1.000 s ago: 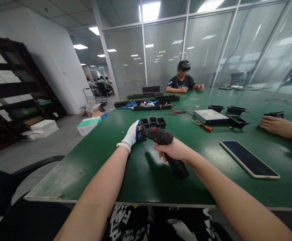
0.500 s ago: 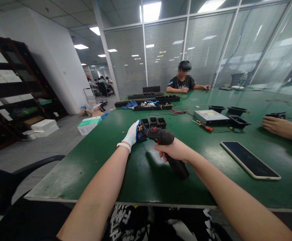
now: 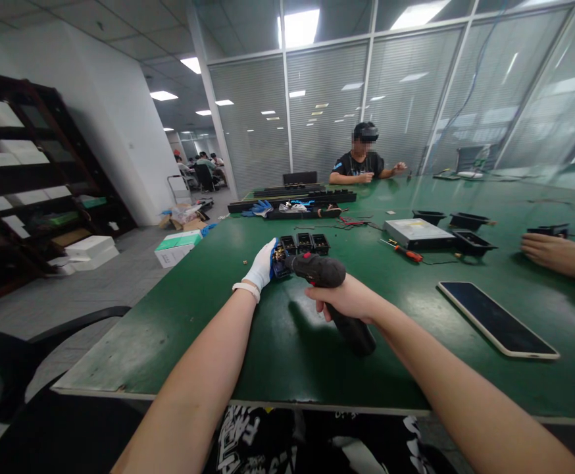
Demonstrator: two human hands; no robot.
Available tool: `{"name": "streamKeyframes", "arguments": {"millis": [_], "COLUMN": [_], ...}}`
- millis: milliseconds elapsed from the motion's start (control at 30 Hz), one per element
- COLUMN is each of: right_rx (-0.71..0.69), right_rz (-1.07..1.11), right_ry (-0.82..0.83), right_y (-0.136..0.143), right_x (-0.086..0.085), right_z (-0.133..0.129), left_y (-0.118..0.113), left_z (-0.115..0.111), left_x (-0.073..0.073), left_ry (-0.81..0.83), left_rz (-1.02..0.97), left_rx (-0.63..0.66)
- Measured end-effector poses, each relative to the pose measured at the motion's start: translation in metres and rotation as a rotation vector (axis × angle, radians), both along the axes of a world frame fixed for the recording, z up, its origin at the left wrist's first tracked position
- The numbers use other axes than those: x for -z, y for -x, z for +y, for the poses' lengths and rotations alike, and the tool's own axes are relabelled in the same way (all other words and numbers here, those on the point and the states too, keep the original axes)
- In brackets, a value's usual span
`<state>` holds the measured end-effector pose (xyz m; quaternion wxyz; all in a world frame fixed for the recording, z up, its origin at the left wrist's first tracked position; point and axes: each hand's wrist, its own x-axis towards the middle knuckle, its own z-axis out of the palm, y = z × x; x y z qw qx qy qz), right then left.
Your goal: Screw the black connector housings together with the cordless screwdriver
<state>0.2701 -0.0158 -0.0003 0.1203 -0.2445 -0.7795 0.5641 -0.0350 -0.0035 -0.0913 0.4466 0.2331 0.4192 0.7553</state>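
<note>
One black drill (image 3: pixel 320 268), one small black part (image 3: pixel 281 267), one green table (image 3: pixel 203 322)

Holds the black drill in the bare right hand (image 3: pixel 345 297), fingers and thumb clamped round the handle (image 3: pixel 354 332). Points the nose of it left, close up to the small black part. Cannot tell if touching, with the tip too small to see. Holds the small black part on its left side with the left hand (image 3: pixel 260 264), clamped on it in a white and blue glove (image 3: pixel 258 271). Cannot see the fingertips. Wears a white band (image 3: pixel 247 288) on that wrist. Just past the small black part, three black boxes (image 3: pixel 304 242) in a row. Off to the right, a phone (image 3: pixel 497 319) lying flat. Farther back, a screwdriver (image 3: pixel 408 253) with an orange-red handle, just beside a flat silver box (image 3: pixel 418 232). To the right of the silver box, three black trays (image 3: pixel 472 243). At the right edge, another person's hand (image 3: pixel 549 250) on a black thing (image 3: pixel 550 230). Far across the table, a person (image 3: pixel 359 166) in a dark shirt and headset. Over on the far left, a blue glove (image 3: pixel 259 209) by long black bars (image 3: pixel 324 197).
</note>
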Motion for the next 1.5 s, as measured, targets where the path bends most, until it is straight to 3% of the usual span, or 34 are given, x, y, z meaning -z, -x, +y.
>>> {"name": "streamKeyframes", "arguments": {"millis": [300, 1500], "right_rx": [-0.009, -0.01], "right_rz": [0.011, 0.008], "right_ry": [0.022, 0.026], "right_y": [-0.0013, 0.0006], "right_x": [-0.0003, 0.0029], "right_z": [-0.0005, 0.0014], "left_y": [-0.0051, -0.0035], "left_z": [-0.0031, 0.0003], "left_x": [-0.0055, -0.0019], "left_ry": [0.027, 0.041], "left_rz": [-0.046, -0.046], "left_rx": [-0.025, -0.028]}}
